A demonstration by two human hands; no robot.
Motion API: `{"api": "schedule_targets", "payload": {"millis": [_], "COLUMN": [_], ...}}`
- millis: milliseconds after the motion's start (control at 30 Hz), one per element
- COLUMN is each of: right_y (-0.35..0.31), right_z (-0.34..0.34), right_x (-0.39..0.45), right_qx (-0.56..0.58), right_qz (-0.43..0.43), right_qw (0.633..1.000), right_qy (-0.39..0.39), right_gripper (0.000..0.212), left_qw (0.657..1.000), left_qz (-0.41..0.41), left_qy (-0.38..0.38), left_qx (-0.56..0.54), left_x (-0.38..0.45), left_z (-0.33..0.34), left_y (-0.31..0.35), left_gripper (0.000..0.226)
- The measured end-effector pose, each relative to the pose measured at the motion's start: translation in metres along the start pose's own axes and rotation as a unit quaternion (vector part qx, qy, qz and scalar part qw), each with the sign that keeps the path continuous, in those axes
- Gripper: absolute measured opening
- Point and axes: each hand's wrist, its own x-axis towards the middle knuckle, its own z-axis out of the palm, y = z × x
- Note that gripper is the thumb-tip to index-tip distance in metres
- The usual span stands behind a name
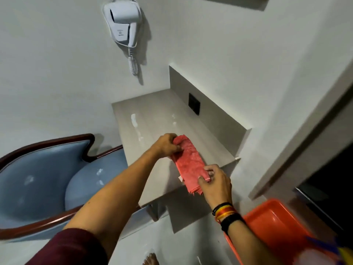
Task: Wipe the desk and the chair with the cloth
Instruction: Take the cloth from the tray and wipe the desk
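Folded pink cloth (188, 162) lies on the desk (152, 115), stretched between my hands: left hand (168, 145) grips its far end, right hand (214, 180) pinches the near end at the desk's edge.

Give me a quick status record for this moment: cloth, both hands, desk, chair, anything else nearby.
cloth: pink, folded into a long strip, lying on the desk's near part, one end hanging past the front edge
left hand: gripping the cloth's far end
right hand: pinching the cloth's near end
desk: grey top, glossy, with pale streaks
chair: blue seat, dark wood frame, left of the desk, untouched
tray: orange, lower right, beside the right arm
hair dryer: white, on the wall above
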Motion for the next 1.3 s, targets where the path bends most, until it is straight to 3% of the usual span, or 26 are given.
{"api": "schedule_targets", "payload": {"millis": [100,167,267,367,433,767,1067,1200,1300], "right_y": [-0.004,0.0,0.007,0.013,0.021,-0.011,-0.063,-0.069,-0.051], "right_z": [0.05,0.083,0.127,0.176,0.203,0.271,0.34,0.346,0.326], "right_x": [0.037,0.054,0.076,0.103,0.122,0.322,0.512,0.537,0.512], "right_qx": [-0.012,-0.101,-0.216,-0.286,-0.322,-0.363,-0.338,-0.335,-0.335], "right_qz": [0.042,0.054,-0.052,-0.148,-0.155,-0.174,-0.168,-0.16,-0.128], "right_qw": [0.999,0.991,0.974,0.938,0.92,0.904,0.914,0.915,0.927], "right_qy": [-0.033,-0.064,-0.055,-0.128,-0.16,-0.142,-0.152,-0.158,-0.109], "right_gripper": [0.028,0.023,0.04,0.065,0.071,0.075,0.078,0.073,0.072], "left_qw": [1.0,1.0,0.999,0.992,0.985,0.968,0.965,0.965,0.966], "left_qz": [0.0,0.006,0.036,0.076,0.087,0.034,0.001,0.003,0.011], "left_qy": [0.015,0.003,-0.002,0.051,0.095,0.182,0.204,0.208,0.21], "left_qx": [0.002,0.003,0.033,0.082,0.118,0.168,0.164,0.16,0.152], "left_x": [0.045,0.072,0.101,0.13,0.153,0.283,0.29,0.291,0.289], "left_z": [-0.008,-0.008,-0.009,-0.011,-0.009,-0.013,-0.006,-0.006,-0.007], "left_y": [-0.041,-0.068,-0.102,-0.132,-0.152,-0.205,-0.205,-0.206,-0.206], "left_gripper": [0.041,0.043,0.039,0.044,0.044,0.058,0.058,0.058,0.058]}}
